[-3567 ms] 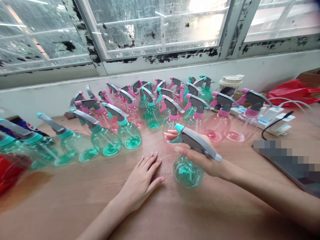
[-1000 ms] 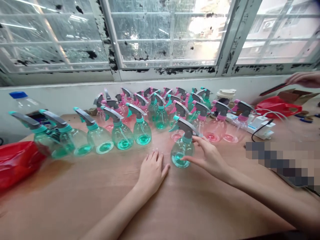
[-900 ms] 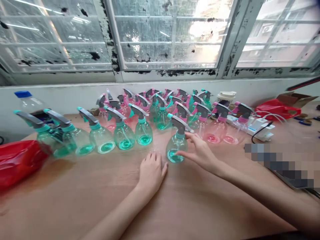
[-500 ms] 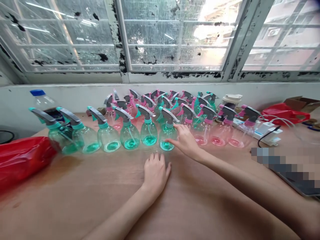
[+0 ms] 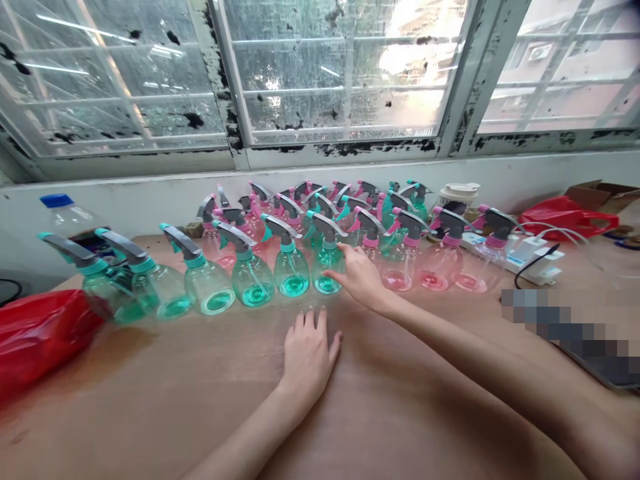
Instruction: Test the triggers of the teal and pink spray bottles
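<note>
Two hands, both mine, reach over a wood-toned table (image 5: pixel 200 413). Nearest, my left hand (image 5: pixel 309 348) lies palm down on the surface, its grip released, fingers extended and thumb set apart. Just beyond it, my right hand (image 5: pixel 364 275) grasps a green spray bottle (image 5: pixel 320 267), thumb across the body and fingers up near the collar. That bottle stands upright at the right end of a front row, just beside five green bottles (image 5: pixel 291 270) with teal collars and gray levers. At far left, a red plastic bag (image 5: pixel 45 333) slumps near the row's end; at far right lies a dark flat object (image 5: pixel 590 363), partly masked by pixelation. To the right of my grip, four pink bottles (image 5: pixel 440 263) line up, near a white power strip (image 5: pixel 535 267) trailing cables. Behind the rows, more pink and green sprayers crowd together, with a blue-capped clear bottle (image 5: pixel 70 217) to the left and a lidded cup (image 5: pixel 457 195) to the right. Farther right, a second red bag (image 5: pixel 570 219) sits by an open cardboard box (image 5: pixel 605 198), beneath windows (image 5: pixel 340 73) with worn, dark-patched frames.
</note>
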A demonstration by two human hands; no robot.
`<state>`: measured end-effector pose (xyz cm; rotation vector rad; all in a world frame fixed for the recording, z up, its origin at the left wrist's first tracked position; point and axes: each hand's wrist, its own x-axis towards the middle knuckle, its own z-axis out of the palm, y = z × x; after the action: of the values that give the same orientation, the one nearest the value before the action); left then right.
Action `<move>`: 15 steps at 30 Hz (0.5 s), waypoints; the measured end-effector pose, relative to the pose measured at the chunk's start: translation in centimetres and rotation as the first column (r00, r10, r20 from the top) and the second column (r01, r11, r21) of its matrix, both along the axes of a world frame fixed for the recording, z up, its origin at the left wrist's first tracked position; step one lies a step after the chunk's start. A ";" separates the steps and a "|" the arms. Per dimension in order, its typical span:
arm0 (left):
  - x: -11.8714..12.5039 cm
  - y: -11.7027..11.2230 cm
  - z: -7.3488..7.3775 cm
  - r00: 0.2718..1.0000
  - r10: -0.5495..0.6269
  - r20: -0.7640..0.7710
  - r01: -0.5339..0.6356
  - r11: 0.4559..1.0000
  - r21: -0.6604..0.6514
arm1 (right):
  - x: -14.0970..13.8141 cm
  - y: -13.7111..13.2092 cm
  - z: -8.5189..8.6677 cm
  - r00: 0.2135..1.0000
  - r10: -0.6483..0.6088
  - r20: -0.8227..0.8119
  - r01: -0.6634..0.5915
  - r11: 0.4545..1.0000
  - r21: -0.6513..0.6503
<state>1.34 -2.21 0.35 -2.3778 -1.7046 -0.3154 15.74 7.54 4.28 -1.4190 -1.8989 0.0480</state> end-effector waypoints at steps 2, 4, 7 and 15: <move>0.0 0.1 0.0 1.000 0.001 -0.004 -0.001 1.000 0.003 | -0.2 0.0 0.0 1.000 -0.001 -0.019 0.001 1.000 -0.005; -0.1 0.1 0.0 1.000 -0.001 -0.011 0.001 1.000 0.007 | -0.3 -0.3 0.0 0.999 0.004 -0.041 -0.005 1.000 -0.004; -0.1 0.1 0.0 1.000 -0.004 -0.024 0.004 1.000 0.013 | 0.4 -1.3 0.4 0.996 0.024 -0.084 -0.023 1.000 0.017; -0.3 -0.1 -0.2 0.999 -0.023 -0.045 0.025 0.999 0.037 | 7.0 -3.6 1.8 0.976 -0.059 -0.210 0.070 0.996 0.046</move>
<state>1.06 -2.28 0.13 -2.3622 -1.6370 -0.2931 22.71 3.96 6.10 -1.3822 -1.6704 0.1093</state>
